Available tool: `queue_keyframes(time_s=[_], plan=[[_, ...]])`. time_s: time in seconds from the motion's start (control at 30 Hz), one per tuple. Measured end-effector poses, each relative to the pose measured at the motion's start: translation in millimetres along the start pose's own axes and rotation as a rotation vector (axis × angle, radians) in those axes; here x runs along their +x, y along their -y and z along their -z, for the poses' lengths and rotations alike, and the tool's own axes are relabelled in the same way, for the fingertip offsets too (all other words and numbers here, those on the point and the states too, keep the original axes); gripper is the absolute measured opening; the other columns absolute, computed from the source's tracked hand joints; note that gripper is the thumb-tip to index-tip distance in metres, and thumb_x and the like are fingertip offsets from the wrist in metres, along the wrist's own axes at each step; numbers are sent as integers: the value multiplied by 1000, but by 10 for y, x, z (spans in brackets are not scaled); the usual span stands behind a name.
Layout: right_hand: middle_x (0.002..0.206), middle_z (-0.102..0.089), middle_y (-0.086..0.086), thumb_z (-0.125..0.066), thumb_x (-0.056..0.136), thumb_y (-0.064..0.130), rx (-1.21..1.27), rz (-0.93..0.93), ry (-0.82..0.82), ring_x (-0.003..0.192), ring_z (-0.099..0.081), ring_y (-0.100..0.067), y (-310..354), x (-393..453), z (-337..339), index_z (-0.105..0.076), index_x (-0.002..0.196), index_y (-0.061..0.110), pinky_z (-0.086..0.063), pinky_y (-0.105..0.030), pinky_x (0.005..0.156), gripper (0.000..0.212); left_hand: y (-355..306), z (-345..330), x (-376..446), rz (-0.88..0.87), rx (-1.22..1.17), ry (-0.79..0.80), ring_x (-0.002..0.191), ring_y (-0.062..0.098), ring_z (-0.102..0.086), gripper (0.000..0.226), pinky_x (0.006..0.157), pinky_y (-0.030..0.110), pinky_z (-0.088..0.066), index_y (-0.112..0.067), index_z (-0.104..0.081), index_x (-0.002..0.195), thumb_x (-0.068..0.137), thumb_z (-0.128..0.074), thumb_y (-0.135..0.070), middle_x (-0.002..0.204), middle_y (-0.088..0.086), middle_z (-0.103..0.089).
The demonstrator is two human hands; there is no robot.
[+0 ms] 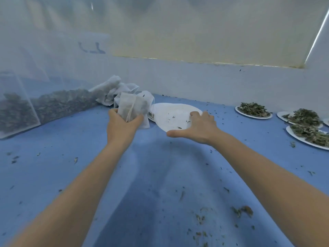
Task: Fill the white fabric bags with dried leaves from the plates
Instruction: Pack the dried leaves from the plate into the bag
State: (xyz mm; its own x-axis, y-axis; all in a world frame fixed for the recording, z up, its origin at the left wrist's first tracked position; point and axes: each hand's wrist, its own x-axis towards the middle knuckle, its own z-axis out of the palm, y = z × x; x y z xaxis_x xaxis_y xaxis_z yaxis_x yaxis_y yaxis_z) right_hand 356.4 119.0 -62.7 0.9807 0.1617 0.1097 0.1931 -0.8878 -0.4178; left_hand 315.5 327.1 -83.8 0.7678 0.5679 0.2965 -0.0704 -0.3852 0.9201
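The left hand [122, 124] grips a filled white fabric bag [132, 108] with its drawstring hanging, while the right hand [199, 128], fingers spread and relaxed, rests on the near rim of an almost bare white plate [170, 113] just beside it. Beyond the left hand lies a heap of more white bags [115, 90]. Well to the right of the right hand, plates of dried leaves [253, 109] sit on the blue table [160, 175], which is scattered with leaf crumbs.

filled white bag [130, 108], emptied plate [173, 116], heaped plates [253, 110]
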Motion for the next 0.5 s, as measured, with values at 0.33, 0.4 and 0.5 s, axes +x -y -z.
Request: queue_keyframes(time_s=[0.33,0.4,0.5], plan=[[111,-36,-9,-54,50,88,-176,-73,71,106,-32,-26,169,1369,-204,-48,125,14,-23,-33,82,105,281,-583,1053,227,121,28,122,36,-37,76,101,46,-36,-9,-16,140,80,-62,-15,136,18,-33],[119,-38,-10,-53,49,90,-166,-81,83,115,-33,-29,199,1550,-306,-47,127,15,-23,-33,83,108,382,-659,1165,207,150,14,123,37,-37,77,102,46,-35,-10,-12,142,84,-61,-22,137,19,-32],[131,-38,-11,-54,48,90,-112,-107,121,123,-33,-30,222,1741,-440,-40,135,17,-26,-35,85,115,505,-705,1268,173,200,-5,120,38,-39,75,100,44,-35,-8,-12,141,86,-59,-27,134,21,-33]])
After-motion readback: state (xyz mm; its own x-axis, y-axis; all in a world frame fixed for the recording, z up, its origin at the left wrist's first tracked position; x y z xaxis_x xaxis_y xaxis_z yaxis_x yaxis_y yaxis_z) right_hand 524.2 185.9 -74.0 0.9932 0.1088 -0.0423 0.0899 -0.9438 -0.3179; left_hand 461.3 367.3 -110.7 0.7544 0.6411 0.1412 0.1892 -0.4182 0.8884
